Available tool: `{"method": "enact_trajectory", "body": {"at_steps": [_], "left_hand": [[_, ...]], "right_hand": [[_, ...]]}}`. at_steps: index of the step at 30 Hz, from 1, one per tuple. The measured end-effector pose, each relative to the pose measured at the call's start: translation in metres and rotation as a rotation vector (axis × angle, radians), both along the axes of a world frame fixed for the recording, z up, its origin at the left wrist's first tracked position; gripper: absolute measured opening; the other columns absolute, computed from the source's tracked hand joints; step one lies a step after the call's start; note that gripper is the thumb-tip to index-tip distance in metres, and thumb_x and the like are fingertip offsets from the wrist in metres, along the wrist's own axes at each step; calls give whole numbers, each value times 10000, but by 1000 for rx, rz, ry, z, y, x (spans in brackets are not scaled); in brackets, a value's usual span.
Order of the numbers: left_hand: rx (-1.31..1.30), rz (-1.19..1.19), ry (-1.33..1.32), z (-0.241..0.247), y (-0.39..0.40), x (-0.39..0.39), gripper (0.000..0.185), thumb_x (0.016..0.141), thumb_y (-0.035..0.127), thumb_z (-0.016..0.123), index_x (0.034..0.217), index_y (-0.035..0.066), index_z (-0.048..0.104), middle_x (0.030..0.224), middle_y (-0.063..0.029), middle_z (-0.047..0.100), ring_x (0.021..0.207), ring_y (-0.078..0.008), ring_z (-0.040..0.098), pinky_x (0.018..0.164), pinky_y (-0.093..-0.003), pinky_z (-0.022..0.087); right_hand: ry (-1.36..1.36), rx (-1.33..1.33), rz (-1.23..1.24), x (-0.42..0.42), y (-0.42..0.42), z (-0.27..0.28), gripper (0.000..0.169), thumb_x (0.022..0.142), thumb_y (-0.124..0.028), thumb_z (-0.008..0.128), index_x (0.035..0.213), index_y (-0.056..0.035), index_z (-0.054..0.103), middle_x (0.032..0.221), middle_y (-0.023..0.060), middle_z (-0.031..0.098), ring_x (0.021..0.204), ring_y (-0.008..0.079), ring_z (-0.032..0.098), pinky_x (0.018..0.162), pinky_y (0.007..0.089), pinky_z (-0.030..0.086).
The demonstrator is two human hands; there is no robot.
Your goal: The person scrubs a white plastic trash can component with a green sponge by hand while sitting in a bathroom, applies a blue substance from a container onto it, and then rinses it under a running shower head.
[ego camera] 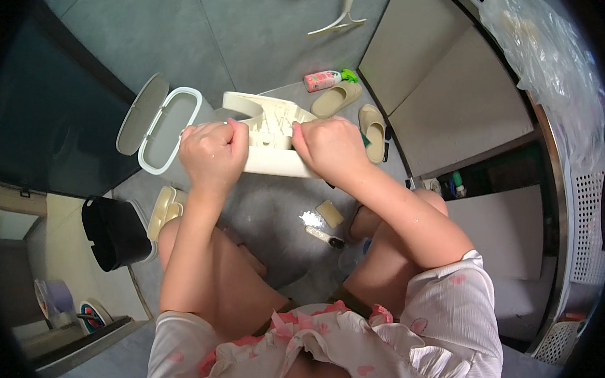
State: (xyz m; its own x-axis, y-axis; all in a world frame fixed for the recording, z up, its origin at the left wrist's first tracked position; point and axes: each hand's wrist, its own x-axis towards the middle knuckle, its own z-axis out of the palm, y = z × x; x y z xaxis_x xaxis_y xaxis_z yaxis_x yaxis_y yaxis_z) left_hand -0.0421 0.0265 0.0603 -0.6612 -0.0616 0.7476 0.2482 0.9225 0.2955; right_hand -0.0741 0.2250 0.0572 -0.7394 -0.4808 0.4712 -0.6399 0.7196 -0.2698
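Observation:
A cream-white plastic housing (pixel 278 162) is held up in front of me, with ribs and posts inside and a curved band at its upper left. My left hand (pixel 213 151) grips its left end in a fist. On its right side, my right hand (pixel 334 145) closes around the edge. Behind the right hand shows a bit of green material (pixel 365 139), too little to identify. On the wet floor below lie a pale yellow sponge (pixel 330 214) and a small brush (pixel 324 237) with a black end.
A grey bin (pixel 171 131) with its lid raised stands at left. Nearer are a black bin liner (pixel 118 234) and cream compartment trays (pixel 166 210). Beige slippers (pixel 337 99) and a pink spray bottle (pixel 324 81) sit by the wall. Cabinet doors (pixel 461 94) border the right.

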Motion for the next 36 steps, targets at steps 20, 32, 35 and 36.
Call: {"method": "enact_trajectory", "body": {"at_steps": [20, 32, 35, 36], "left_hand": [[54, -51, 14, -10, -3, -6, 283, 761, 91, 597, 492, 14, 556, 486, -134, 507, 441, -302, 487, 517, -374, 369], [2, -3, 41, -5, -14, -6, 309, 740, 61, 599, 444, 53, 511, 474, -93, 517, 452, -262, 509, 520, -382, 362], [7, -8, 13, 1, -7, -5, 303, 737, 63, 600, 447, 52, 513, 474, -94, 519, 451, -264, 509, 520, -379, 363], [7, -23, 17, 0, 0, -3, 300, 735, 64, 600, 448, 51, 513, 475, -95, 519, 451, -266, 508, 519, -379, 362]], "right_hand": [[-5, -35, 31, -1, -19, -2, 368, 891, -238, 556, 574, -62, 615, 561, 143, 594, 522, 336, 586, 572, 435, 485], [-48, -3, 26, 1, -13, -4, 376, 897, -231, 548, 574, -46, 600, 575, 141, 597, 550, 343, 585, 585, 435, 485], [7, -23, 73, -2, -21, -6, 379, 899, -225, 546, 571, -43, 598, 571, 140, 594, 548, 342, 586, 592, 422, 488], [27, -27, 102, 0, -30, -3, 378, 899, -224, 546, 571, -44, 600, 570, 139, 594, 548, 341, 587, 592, 422, 489]]}}
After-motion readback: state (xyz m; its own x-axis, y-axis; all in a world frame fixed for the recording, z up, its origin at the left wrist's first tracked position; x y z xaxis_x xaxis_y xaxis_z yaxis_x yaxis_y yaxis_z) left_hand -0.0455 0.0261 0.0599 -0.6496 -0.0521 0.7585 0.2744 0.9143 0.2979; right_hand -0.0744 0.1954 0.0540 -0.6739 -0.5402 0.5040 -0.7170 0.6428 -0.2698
